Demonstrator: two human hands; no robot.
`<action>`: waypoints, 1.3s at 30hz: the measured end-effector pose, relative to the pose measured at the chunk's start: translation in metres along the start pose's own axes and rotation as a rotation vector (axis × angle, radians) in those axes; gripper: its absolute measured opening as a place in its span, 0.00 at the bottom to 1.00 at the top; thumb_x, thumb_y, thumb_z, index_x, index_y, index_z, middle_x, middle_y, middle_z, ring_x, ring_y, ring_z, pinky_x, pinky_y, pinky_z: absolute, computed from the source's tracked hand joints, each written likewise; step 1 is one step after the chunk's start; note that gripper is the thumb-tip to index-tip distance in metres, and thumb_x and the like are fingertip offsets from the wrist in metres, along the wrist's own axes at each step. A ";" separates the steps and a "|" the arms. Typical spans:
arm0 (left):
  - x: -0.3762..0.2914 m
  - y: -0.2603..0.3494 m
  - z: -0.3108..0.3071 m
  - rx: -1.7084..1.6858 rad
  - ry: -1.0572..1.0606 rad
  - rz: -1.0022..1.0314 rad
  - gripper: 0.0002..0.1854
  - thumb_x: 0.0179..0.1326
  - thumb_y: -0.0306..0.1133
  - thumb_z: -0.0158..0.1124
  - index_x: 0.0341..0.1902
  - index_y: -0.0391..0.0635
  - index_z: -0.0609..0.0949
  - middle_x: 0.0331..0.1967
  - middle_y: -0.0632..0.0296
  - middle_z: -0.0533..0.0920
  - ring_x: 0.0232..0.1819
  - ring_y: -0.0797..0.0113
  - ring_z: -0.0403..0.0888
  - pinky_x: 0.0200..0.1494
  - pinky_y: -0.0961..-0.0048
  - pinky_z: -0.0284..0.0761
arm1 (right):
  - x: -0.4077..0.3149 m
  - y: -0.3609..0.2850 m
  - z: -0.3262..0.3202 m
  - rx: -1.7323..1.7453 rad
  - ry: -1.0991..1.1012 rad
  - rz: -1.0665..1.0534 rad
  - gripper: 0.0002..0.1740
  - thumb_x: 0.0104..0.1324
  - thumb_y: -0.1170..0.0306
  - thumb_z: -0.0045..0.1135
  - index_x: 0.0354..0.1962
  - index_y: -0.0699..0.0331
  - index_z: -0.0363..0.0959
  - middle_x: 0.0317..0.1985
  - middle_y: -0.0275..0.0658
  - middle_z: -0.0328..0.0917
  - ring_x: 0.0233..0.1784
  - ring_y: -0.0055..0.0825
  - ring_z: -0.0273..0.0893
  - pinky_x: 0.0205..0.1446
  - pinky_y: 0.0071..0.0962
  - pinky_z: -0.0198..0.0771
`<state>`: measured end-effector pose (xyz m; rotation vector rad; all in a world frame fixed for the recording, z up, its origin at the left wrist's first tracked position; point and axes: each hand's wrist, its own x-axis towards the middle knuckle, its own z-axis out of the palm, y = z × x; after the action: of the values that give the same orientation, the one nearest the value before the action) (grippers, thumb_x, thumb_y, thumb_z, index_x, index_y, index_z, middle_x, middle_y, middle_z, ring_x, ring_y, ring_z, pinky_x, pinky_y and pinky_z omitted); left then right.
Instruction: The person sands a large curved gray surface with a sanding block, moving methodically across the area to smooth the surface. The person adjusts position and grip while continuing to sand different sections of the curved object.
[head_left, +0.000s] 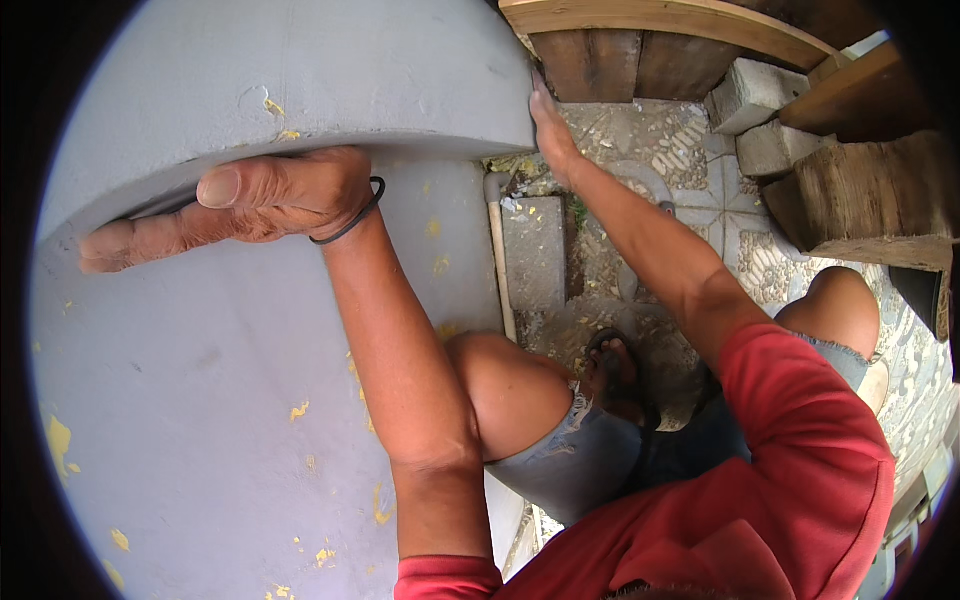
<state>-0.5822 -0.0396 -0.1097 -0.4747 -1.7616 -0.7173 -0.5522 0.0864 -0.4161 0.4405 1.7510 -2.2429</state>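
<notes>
A grey-painted wall (202, 360) with scattered yellow patches fills the left of the view. A thicker grey section (337, 67) juts out from it along a bent edge. Against the side of that section lies my left hand (262, 199), fingers stretched leftward and thumb raised, with a black band (360, 217) around the wrist. Its palm is turned away from me, and nothing shows in its grip. My right hand (553, 131) rests with straightened fingers along the far corner of the same section. Its palm side is hidden.
A concrete block (534, 251) and a pale pipe (498, 255) stand at the wall's foot. Beyond are wooden boards (585, 64), more blocks (757, 94) and a weathered wood piece (877, 195). Pebble-patterned paving (679, 150) lies below. My bent knee (510, 390) is near the wall.
</notes>
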 end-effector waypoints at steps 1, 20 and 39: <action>-0.002 -0.002 -0.011 0.009 0.010 -0.014 0.44 0.86 0.59 0.38 0.89 0.55 0.31 0.83 0.43 0.50 0.68 0.61 0.75 0.60 0.62 0.88 | -0.031 -0.001 0.014 0.014 -0.039 -0.042 0.44 0.87 0.42 0.27 0.86 0.62 0.39 0.89 0.48 0.42 0.93 0.43 0.36 0.93 0.39 0.34; 0.007 -0.019 -0.040 0.271 -0.342 -0.079 0.43 0.87 0.57 0.32 0.88 0.37 0.40 0.88 0.40 0.38 0.87 0.48 0.41 0.85 0.50 0.47 | -0.061 -0.074 0.018 0.048 0.087 -0.006 0.39 0.88 0.46 0.30 0.86 0.58 0.44 0.88 0.48 0.48 0.91 0.45 0.44 0.91 0.38 0.40; -0.006 0.065 -0.013 0.213 0.081 -0.157 0.32 0.86 0.41 0.42 0.83 0.32 0.63 0.83 0.37 0.59 0.86 0.37 0.53 0.86 0.39 0.49 | -0.146 -0.217 0.024 -0.274 0.044 -0.836 0.28 0.79 0.75 0.54 0.74 0.67 0.70 0.77 0.60 0.70 0.80 0.49 0.71 0.81 0.42 0.68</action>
<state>-0.5292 -0.0007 -0.0982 -0.1623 -1.7880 -0.6400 -0.5031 0.1176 -0.1602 -0.3862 2.5490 -2.3933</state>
